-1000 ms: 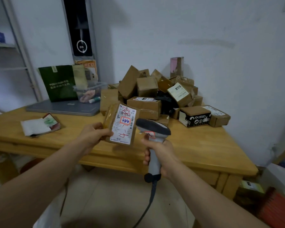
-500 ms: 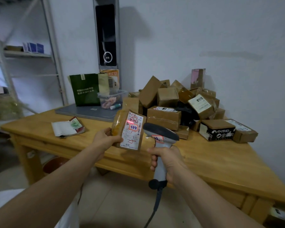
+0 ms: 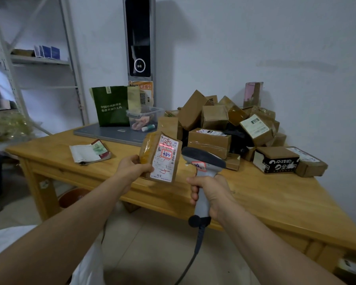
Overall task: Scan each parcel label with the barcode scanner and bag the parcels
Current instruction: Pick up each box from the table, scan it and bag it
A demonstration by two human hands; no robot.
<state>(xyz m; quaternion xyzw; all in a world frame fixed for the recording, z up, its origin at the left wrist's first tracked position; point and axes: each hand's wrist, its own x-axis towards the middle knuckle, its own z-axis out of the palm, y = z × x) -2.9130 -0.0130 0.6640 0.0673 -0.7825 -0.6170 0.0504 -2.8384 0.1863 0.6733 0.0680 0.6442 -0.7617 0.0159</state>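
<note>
A small brown parcel (image 3: 160, 157) is held upright above the near edge of the wooden worktop (image 3: 255, 198) by the left hand (image 3: 132, 168), fingers and thumb curled round its left side, so that its white label (image 3: 167, 162) is turned towards the camera. A grey barcode scanner (image 3: 202, 161) is gripped by the handle in the right hand (image 3: 210, 194), fingers wrapped round it, its head just right of the parcel and aimed at the label. A red scan line (image 3: 167, 145) is seen across the upper part of the label. The scanning step is judged to be in hand for this parcel; whether the code has been read cannot be told. Many more cardboard parcels (image 3: 210, 140) are heaped at the far right of the worktop, so the task is judged far from done. Once a read is confirmed, the parcel would need to be lowered into a bag; a green bag (image 3: 111, 105) is stood at the far left of the worktop, but which bag is meant cannot be told. The scanner's cable (image 3: 195, 254), seen hanging below the handle, should be kept clear of the parcel's path
</note>
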